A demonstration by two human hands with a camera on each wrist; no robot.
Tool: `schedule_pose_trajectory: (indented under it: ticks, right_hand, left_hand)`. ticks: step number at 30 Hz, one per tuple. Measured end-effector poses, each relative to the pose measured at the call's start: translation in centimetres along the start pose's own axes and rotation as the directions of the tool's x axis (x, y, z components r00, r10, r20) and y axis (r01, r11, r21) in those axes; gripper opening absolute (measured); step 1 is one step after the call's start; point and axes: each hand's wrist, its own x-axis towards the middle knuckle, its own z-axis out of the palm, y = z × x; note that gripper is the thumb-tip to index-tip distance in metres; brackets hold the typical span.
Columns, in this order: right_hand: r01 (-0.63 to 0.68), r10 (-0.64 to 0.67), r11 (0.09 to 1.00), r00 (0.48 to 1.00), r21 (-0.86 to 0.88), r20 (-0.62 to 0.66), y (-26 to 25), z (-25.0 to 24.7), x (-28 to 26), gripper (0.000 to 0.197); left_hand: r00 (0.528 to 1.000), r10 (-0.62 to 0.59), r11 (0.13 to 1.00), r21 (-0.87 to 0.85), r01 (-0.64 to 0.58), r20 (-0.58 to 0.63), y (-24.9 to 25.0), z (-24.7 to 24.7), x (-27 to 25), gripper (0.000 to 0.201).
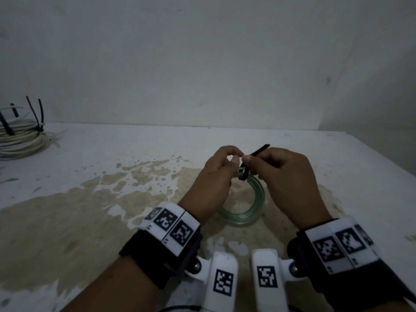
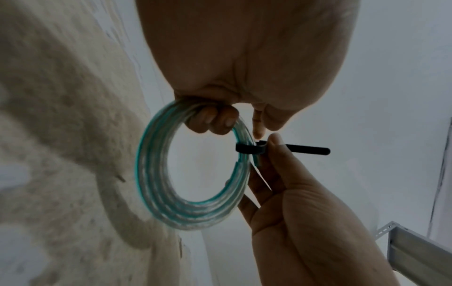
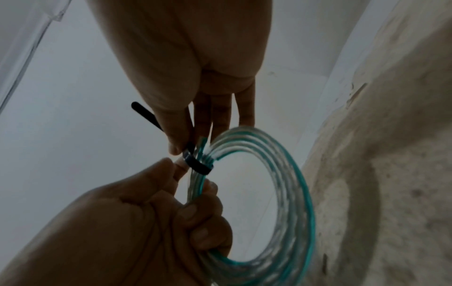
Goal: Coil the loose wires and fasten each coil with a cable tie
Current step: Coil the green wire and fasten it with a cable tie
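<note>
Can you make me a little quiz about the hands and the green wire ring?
1. True or false: the black cable tie is wrapped around the green coil.
2. Which hand pinches the tie's tail: A) left hand B) right hand?
3. What sits at the table's far left edge?

Key: 1 true. 2 B. 3 a stack of white coils with black ties sticking up.
</note>
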Motion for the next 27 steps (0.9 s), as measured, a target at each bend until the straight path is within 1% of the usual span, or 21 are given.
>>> schedule_pose_trajectory:
  ticks: [2, 4, 8, 11, 12, 14, 16, 17, 18, 20, 22, 23, 24, 26, 27]
  right_hand:
    - [0.004, -0.004, 1.0, 1.0, -0.022, 0.012, -0.1, -0.1, -0.1, 0.017]
    - [0.01, -0.009, 1.0, 1.0, -0.028, 0.028, -0.2, -0.1, 0.0, 0.019]
    - [0.046, -0.044, 0.998, 0.997, -0.032, 0.06, 0.2, -0.2, 0.1, 0.025]
    - [0.11, -0.103, 0.99, 0.991, -0.087, 0.08, 0.2, -0.2, 0.1, 0.02]
    - [0.149, -0.143, 0.984, 0.988, -0.098, 0.066, 0.2, -0.3, 0.2, 0.017]
    - [0.22, -0.222, 0.97, 0.975, -0.102, -0.01, 0.0, -0.7, 0.3, 0.014]
    - [0.259, -0.269, 0.959, 0.96, -0.117, -0.078, -0.1, -1.1, 0.4, 0.019]
    - [0.245, -0.254, 0.964, 0.963, -0.104, -0.09, -0.2, -1.2, 0.5, 0.02]
    - [0.2, -0.205, 0.977, 0.975, -0.07, -0.08, -0.2, -1.2, 0.5, 0.02]
    - [0.077, -0.077, 0.997, 0.997, -0.004, 0.006, -0.4, -0.9, 0.4, 0.017]
    - [0.021, -0.023, 1.0, 0.994, 0.019, 0.109, -0.4, -0.6, 0.2, 0.01]
    - [0.021, -0.024, 1.0, 0.989, 0.02, 0.148, -0.3, -0.5, 0.2, 0.006]
    - [0.035, -0.034, 0.999, 0.985, 0.001, 0.172, -0.3, -0.6, 0.1, 0.006]
    - [0.072, -0.06, 0.995, 0.985, -0.068, 0.161, 0.0, -0.8, 0.2, 0.013]
    - [0.08, -0.067, 0.993, 0.988, -0.087, 0.138, 0.0, -0.8, 0.2, 0.015]
  left_hand:
    - [1.0, 0.018, 0.999, 0.048, -0.019, 0.023, 0.0, 0.1, -0.1, 0.013]
    - [1.0, 0.016, 0.999, 0.05, -0.018, 0.026, 0.0, 0.1, -0.1, 0.01]
    - [0.999, 0.027, 0.999, 0.035, -0.026, -0.03, -0.1, 0.1, -0.1, 0.005]
    - [0.997, 0.057, 0.997, 0.059, -0.054, -0.055, 0.0, 0.2, -0.2, 0.006]
    - [0.996, 0.064, 0.995, 0.086, -0.059, -0.059, 0.0, 0.2, -0.2, 0.008]
    - [0.996, 0.067, 0.986, 0.155, -0.057, -0.054, -0.2, 0.2, -0.1, 0.013]
    - [0.997, 0.058, 0.984, 0.171, -0.05, -0.041, -0.4, 0.2, -0.2, 0.013]
    - [0.997, 0.058, 0.985, 0.164, -0.051, -0.041, -0.4, 0.2, -0.1, 0.011]
    - [0.997, 0.056, 0.987, 0.155, -0.048, -0.044, -0.4, 0.2, -0.1, 0.01]
    - [0.998, 0.04, 0.991, 0.132, -0.033, -0.053, -0.6, 0.1, -0.1, 0.008]
    - [0.998, 0.023, 0.995, 0.101, -0.018, -0.053, -0.8, 0.0, -0.1, 0.006]
    - [0.999, 0.007, 0.998, 0.07, -0.003, -0.049, -0.8, -0.1, -0.1, 0.008]
    - [0.999, -0.02, 0.999, 0.024, 0.021, -0.038, -0.9, -0.1, 0.0, 0.012]
    - [0.997, -0.075, 0.995, -0.066, 0.074, -0.005, -0.8, 0.1, 0.0, 0.017]
    - [0.996, -0.088, 0.993, -0.075, 0.088, 0.001, -0.8, 0.2, 0.1, 0.017]
